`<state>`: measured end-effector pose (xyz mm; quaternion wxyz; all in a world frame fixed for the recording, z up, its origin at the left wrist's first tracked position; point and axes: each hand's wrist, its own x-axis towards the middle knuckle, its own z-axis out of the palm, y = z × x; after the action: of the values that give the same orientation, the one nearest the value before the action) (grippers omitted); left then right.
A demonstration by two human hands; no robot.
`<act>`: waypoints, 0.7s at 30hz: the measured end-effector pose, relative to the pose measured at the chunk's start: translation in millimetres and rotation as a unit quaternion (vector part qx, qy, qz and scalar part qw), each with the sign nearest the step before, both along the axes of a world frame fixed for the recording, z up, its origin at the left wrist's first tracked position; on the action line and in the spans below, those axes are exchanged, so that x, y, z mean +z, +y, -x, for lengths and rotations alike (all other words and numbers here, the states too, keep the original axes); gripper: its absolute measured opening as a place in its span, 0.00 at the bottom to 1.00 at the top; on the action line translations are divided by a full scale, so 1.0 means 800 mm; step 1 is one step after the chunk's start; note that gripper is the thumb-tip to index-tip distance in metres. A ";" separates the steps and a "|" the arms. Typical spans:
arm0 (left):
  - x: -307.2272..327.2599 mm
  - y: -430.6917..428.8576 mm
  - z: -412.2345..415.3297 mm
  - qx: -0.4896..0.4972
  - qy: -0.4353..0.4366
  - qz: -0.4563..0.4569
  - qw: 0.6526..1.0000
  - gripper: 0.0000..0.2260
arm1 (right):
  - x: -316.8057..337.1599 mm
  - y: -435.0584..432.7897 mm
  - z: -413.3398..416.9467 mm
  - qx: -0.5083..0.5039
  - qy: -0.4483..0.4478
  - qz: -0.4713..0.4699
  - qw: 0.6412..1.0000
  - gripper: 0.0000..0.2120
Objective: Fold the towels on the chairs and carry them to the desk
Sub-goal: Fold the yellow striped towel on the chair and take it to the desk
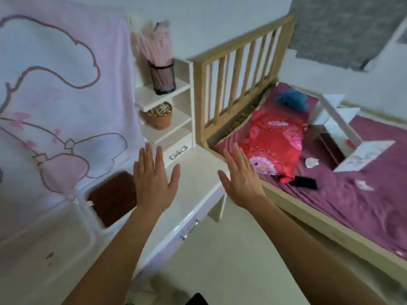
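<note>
Both my hands are held out flat over the white desk (193, 172), palms down, fingers straight, holding nothing. My left hand (155, 176) hovers above the middle of the desk, just right of a folded brown towel (112, 198) that lies on the desk top. My right hand (241, 179) is above the desk's right edge, next to the bed. A large pink cloth with a cartoon print (59, 102) hangs over the left part of the desk. No chair is in view.
A white shelf unit (167, 119) at the desk's back holds a black mesh pen cup (162, 78) and a potted cactus (159, 116). To the right stands a wooden bed (330, 216) with purple sheet, red pillow (275, 144), black phone (304, 183) and white box (343, 133).
</note>
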<state>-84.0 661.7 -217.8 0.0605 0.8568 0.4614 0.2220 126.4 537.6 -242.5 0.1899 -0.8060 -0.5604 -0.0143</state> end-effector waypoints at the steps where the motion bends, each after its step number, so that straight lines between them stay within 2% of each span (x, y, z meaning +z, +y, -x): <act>1: 0.005 -0.031 -0.031 -0.028 -0.008 -0.010 1.000 0.32 | 0.008 -0.051 -0.020 -0.030 0.000 -0.003 1.000 0.32; 5: 0.025 -0.196 -0.156 -0.151 -0.031 -0.011 0.988 0.33 | 0.027 -0.284 -0.094 -0.163 -0.030 -0.046 0.985 0.31; 7: 0.032 -0.310 -0.220 -0.235 -0.047 -0.021 0.971 0.32 | 0.028 -0.429 -0.120 -0.246 -0.039 -0.056 0.967 0.30; 9: 0.024 -0.378 -0.252 -0.286 -0.045 -0.021 0.957 0.32 | 0.023 -0.516 -0.129 -0.297 -0.040 -0.064 0.952 0.31; 14: 0.020 -0.619 -0.359 -0.457 -0.003 -0.024 0.889 0.33 | 0.012 -0.783 -0.139 -0.481 -0.021 -0.077 0.873 0.30; 17: 0.027 -0.748 -0.419 -0.528 0.006 -0.031 0.849 0.33 | 0.006 -0.902 -0.151 -0.553 -0.028 -0.084 0.828 0.30; 21: 0.006 -0.862 -0.482 -0.587 0.014 -0.039 0.808 0.33 | -0.012 -0.999 -0.161 -0.607 -0.025 -0.084 0.790 0.31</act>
<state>301.5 -28.2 -212.7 0.1392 0.9691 -0.1378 0.1499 254.9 -261.6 -252.0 0.1951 -0.9604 0.0434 -0.1940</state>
